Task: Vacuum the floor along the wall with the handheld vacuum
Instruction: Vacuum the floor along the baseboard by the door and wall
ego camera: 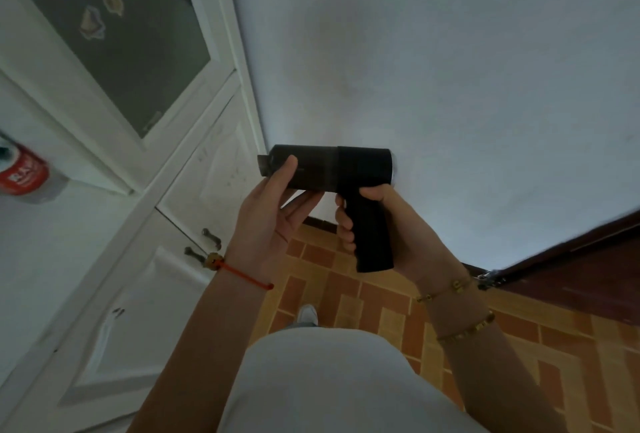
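Well, over on the left the white cabinet (114,294) runs down that side to the corner. My left grip (270,217) holds the front of the vacuum (329,169), thumb laid over the dark barrel and fingers beneath it. The vacuum itself is up in the air in front of the wall (450,68), barrel level, nozzle end towards the cabinet, well above the tiled floor (329,280). My right grip (398,224) is wrapped round its handle.

I read this as the getting-ready step: the tool is in both hands and not down at the floor along the wall. I cannot tell whether it is switched on.

Next I would let go with the left, tip the nozzle down and lower it to the strip where floor meets wall, which calls for a crouch or a long reach. Farther right a dark wood panel (571,276) meets the wall; I judge that a natural end for the run.
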